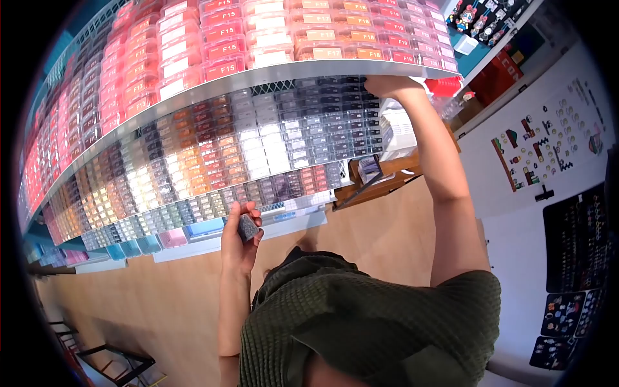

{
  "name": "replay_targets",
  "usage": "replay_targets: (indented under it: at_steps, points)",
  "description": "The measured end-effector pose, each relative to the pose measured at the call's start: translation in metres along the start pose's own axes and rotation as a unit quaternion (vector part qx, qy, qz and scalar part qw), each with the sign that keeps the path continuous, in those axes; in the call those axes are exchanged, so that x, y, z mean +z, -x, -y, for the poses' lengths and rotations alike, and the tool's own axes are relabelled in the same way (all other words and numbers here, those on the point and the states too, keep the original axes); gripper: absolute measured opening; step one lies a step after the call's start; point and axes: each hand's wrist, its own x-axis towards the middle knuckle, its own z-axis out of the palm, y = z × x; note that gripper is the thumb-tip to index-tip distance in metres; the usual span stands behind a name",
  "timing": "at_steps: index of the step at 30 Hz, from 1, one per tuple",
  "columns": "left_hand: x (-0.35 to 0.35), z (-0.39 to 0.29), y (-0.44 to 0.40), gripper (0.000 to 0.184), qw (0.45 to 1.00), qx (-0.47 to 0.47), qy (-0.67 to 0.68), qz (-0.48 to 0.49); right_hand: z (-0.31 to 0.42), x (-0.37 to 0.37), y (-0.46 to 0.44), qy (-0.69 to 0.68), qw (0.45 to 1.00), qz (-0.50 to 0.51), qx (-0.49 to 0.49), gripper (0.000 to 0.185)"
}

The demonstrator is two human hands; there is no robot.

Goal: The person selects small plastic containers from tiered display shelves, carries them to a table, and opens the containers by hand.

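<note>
My left hand is closed around a small box of dark grey beads, held in front of the lower shelves. Up at the right end of the shelving, my right hand reaches to the top of the stacked dark bead boxes. Its fingers are partly hidden there, so I cannot make out whether they grip a box. Above it, the shelf edge carries stacks of pink and red labelled boxes.
Orange and brown boxes fill the middle shelf. Pale bins line the bottom. A wooden unit stands at the right, with a white wall beyond it. Black frames lie at lower left on the wooden floor.
</note>
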Motion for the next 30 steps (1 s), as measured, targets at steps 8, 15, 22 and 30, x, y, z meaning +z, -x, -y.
replay_targets:
  at_steps: [8,15,22,30]
  points:
    - [0.002,0.0,-0.002,0.033,1.0,-0.001,0.014,-0.012,-0.003,0.028,0.007,-0.102,0.995,0.022,-0.01,0.034]
    - [0.01,-0.004,-0.002,0.033,0.999,0.018,-0.028,0.004,0.027,-0.003,0.05,-0.112,0.986,-0.125,-0.014,0.032]
    - [0.082,-0.021,-0.004,0.035,0.978,0.114,-0.13,0.118,0.118,-0.017,0.082,-0.396,0.87,-0.248,-0.159,0.032]
    - [0.085,-0.024,-0.007,0.025,0.986,0.134,-0.048,0.088,0.159,-0.011,0.09,-0.381,0.843,-0.304,-0.226,0.032]
